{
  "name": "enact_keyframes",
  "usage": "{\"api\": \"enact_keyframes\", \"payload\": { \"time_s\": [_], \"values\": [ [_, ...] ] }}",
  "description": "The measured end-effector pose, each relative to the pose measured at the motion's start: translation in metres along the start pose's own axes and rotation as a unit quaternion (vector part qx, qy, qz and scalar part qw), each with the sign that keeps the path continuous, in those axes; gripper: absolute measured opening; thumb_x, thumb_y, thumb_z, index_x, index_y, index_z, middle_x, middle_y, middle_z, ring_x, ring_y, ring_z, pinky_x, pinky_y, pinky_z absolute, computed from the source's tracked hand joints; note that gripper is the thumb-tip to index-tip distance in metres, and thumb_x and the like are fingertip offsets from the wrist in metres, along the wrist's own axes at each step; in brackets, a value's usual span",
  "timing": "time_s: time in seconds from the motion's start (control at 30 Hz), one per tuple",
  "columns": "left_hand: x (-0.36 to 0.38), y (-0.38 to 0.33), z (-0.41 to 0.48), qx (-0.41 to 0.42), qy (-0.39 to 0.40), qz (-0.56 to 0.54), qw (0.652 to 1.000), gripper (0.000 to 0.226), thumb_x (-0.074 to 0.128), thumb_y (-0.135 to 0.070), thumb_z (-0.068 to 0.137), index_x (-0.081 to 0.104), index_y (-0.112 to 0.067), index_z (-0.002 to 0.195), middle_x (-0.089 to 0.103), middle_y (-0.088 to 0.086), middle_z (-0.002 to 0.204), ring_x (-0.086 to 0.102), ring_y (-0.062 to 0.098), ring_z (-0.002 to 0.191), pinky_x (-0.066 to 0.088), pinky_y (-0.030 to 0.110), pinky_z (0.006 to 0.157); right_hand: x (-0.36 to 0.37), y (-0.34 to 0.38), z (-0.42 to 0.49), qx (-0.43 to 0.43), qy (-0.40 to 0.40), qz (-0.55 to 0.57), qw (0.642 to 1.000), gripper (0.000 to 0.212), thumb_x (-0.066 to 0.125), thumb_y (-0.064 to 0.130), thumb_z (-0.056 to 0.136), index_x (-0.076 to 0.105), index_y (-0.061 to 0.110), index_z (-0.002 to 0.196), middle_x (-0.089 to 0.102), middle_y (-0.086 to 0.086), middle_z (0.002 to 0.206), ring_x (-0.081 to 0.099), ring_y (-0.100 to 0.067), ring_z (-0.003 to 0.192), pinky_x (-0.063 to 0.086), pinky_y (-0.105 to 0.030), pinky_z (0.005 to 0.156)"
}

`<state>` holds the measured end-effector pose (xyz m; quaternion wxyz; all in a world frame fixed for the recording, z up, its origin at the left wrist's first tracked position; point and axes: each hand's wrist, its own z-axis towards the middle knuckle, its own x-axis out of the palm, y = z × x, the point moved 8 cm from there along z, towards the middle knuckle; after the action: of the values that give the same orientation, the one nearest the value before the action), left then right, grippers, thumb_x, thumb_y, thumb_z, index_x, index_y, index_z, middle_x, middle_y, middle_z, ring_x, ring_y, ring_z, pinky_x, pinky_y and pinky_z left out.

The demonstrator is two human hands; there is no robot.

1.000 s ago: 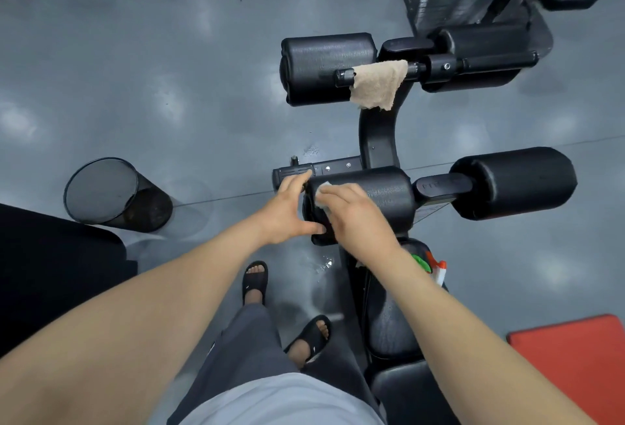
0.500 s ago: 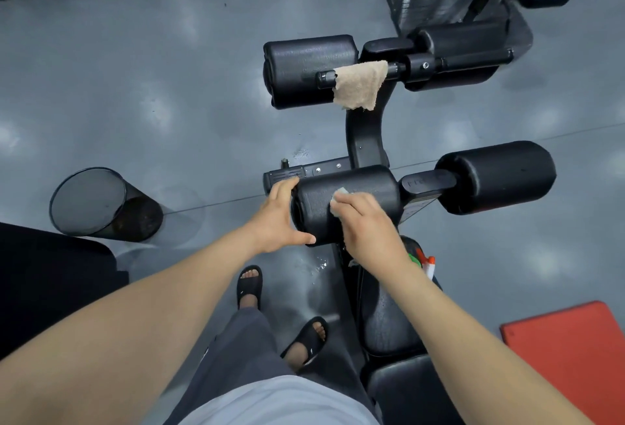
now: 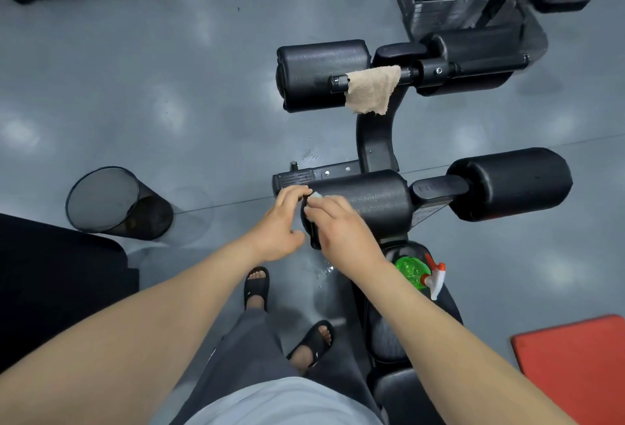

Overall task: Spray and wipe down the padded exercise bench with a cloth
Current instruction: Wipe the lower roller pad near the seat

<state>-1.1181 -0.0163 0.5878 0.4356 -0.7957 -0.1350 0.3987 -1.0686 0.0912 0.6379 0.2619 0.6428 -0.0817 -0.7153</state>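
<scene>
Sliding left since the earlier frame, the right hand now has its small pale cloth almost at the left end of the near roller pad. Its fingers curl over the cloth and press it to the vinyl. At 9 o'clock of it, the left hand clasps the pad's end, fingers over the top and thumb beneath. The pad crosses the bench near frame centre. A green spray bottle rests on the seat at 4 o'clock of the right hand. A tan towel hangs from the far bar at 12 o'clock.
</scene>
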Motion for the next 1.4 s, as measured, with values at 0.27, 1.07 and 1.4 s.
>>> {"api": "enact_keyframes", "payload": {
  "time_s": [0.27, 1.07, 1.4],
  "values": [
    [-0.012, 0.011, 0.015, -0.035, 0.020, -0.006, 0.999, 0.087, 0.032, 0.025, 0.075, 0.033, -0.009, 0.155, 0.030, 0.007, 0.159, 0.030, 0.018, 0.149, 0.017, 0.014, 0.119, -0.029, -0.046, 0.003, 0.073, -0.072, -0.049, 0.993, 0.033, 0.063, -0.011, 0.081, 0.072, 0.006, 0.108, 0.068, -0.007, 0.118, 0.056, -0.032, 0.100, 0.055, -0.041, 0.087],
    [-0.011, 0.013, 0.017, -0.020, 0.012, -0.066, 0.998, 0.089, 0.025, 0.030, 0.067, 0.043, -0.008, 0.146, 0.035, -0.002, 0.145, 0.043, 0.015, 0.132, 0.030, 0.000, 0.099, -0.056, -0.099, -0.004, 0.190, -0.115, -0.117, 0.968, 0.033, 0.048, -0.001, 0.081, 0.073, 0.003, 0.103, 0.071, -0.012, 0.112, 0.060, -0.040, 0.095, 0.051, -0.042, 0.087],
    [-0.010, -0.003, -0.002, 0.024, 0.013, -0.059, 0.998, 0.080, 0.025, 0.025, 0.062, 0.051, -0.018, 0.124, 0.040, 0.004, 0.147, 0.046, 0.011, 0.134, 0.025, 0.007, 0.110, -0.021, -0.035, 0.008, 0.023, -0.036, -0.053, 0.998, 0.035, 0.046, 0.011, 0.091, 0.072, 0.009, 0.114, 0.069, -0.004, 0.121, 0.059, -0.030, 0.102, 0.051, -0.038, 0.095]
  ]
}}
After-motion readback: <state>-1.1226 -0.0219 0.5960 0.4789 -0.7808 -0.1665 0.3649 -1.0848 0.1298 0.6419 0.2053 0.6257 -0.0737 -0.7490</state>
